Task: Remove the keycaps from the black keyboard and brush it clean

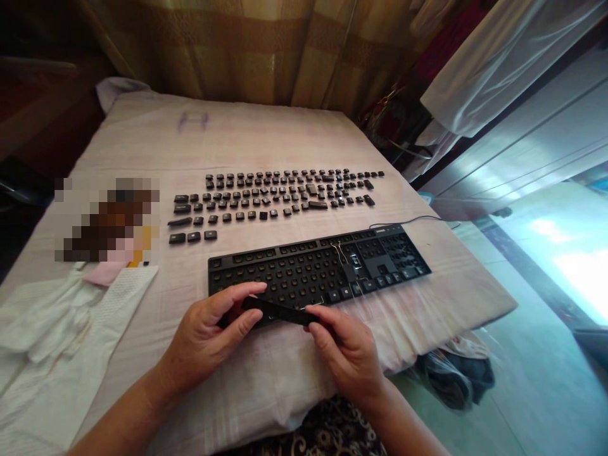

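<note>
Two hands pinch a long black key: left hand at its left end, right hand at its right end. The key is held just over the front edge of the keyboard on the cloth-covered worktop; loose keys lie in rows behind.

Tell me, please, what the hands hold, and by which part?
A long black plastic key bar: left hand pinches its left end, right hand its right end.
</note>
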{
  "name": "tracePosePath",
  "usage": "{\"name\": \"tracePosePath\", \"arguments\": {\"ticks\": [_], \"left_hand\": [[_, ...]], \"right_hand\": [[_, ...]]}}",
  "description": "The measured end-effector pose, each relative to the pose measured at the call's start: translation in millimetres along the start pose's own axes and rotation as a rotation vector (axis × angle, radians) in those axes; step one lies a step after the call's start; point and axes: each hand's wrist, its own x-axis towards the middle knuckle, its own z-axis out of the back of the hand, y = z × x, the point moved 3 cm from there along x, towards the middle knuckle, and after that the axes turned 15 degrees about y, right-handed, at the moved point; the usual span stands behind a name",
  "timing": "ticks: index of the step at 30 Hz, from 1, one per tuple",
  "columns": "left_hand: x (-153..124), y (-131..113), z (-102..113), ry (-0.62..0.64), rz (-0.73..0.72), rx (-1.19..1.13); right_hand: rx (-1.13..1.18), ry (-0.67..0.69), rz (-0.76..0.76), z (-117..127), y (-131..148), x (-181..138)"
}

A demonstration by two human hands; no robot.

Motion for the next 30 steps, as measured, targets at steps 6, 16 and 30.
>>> {"name": "tracePosePath", "arguments": {"ticks": [6,16,30], "left_hand": [[2.3,-0.2,4.9,0.053,0.052,0.000],[4.5,-0.4,5.4,0.165,0.099,-0.013],[3.1,0.4,4.5,0.180,0.096,-0.037]], "right_hand": [[0.321,0.035,-0.241,-2.0,-8.3,-4.3],[0.449,0.050,-0.301,1.6,-10.6,-5.4],[0.483,0.020,-0.320,0.9,-14.4,-6.3]]}}
